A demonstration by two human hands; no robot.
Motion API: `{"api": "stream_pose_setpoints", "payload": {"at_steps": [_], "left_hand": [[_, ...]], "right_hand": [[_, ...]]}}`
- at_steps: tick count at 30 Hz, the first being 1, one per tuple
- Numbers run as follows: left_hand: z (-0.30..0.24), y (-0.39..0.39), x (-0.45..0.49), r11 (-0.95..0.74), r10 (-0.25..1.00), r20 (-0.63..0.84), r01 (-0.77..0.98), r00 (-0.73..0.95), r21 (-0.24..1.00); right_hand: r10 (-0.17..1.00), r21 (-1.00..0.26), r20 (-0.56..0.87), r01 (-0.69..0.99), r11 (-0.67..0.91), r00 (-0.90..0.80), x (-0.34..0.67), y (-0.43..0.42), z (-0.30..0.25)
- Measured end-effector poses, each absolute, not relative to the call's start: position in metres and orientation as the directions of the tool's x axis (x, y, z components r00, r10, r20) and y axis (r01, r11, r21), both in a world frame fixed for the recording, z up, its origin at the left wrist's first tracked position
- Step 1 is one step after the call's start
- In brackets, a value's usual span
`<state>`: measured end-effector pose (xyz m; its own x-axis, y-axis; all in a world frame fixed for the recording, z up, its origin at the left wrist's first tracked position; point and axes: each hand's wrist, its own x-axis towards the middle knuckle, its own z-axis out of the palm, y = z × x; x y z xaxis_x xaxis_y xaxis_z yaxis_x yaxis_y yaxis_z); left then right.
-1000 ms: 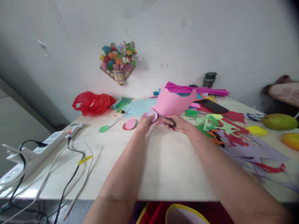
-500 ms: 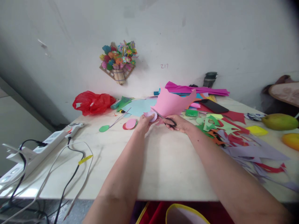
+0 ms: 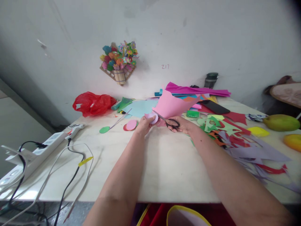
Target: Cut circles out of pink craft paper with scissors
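My left hand [image 3: 145, 125] pinches a small lilac paper circle [image 3: 154, 118] against a large pink paper sheet [image 3: 172, 103]. The sheet rises behind both hands. In my right hand [image 3: 184, 124] is a pair of scissors [image 3: 172, 123] with black handles, its blades pointing left at the pink sheet, beside the lilac circle. The fingers are in the handle loops. Left of my hands lies a little stack of cut circles with a pink circle [image 3: 131, 125] on top. A green circle [image 3: 104, 129] on a thin stem lies farther left.
Paper scraps [image 3: 235, 138] cover the right side, near a dark phone [image 3: 215, 106] and a mango [image 3: 281, 122]. A red plastic bag [image 3: 94, 103] sits at the back left. A power strip [image 3: 44, 147] and loose cables [image 3: 77, 166] occupy the left edge.
The scissors' handles have spread wider apart, and my right hand has moved slightly right. The pink sheet's right corner has shifted a little right. My left hand keeps its pinch.
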<state>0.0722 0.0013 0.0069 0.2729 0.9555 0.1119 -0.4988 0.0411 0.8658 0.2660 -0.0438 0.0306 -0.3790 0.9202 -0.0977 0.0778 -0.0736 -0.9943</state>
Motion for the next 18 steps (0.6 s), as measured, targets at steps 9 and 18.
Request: {"api": "stream_pose_setpoints", "payload": {"at_steps": [9,18], "left_hand": [[0.0094,0.0010,0.0724,0.056,0.954,0.100,-0.495,0.283,0.867],[0.0080,0.0009,0.0729,0.055,0.944,0.101,-0.452,0.315,0.890]], "right_hand": [[0.889,-0.991,-0.067,-0.076,-0.114,-0.453,0.2701,-0.0400,0.0228],[0.908,-0.997,-0.072,0.007,-0.076,-0.412,0.2659,-0.0468,0.0302]]}}
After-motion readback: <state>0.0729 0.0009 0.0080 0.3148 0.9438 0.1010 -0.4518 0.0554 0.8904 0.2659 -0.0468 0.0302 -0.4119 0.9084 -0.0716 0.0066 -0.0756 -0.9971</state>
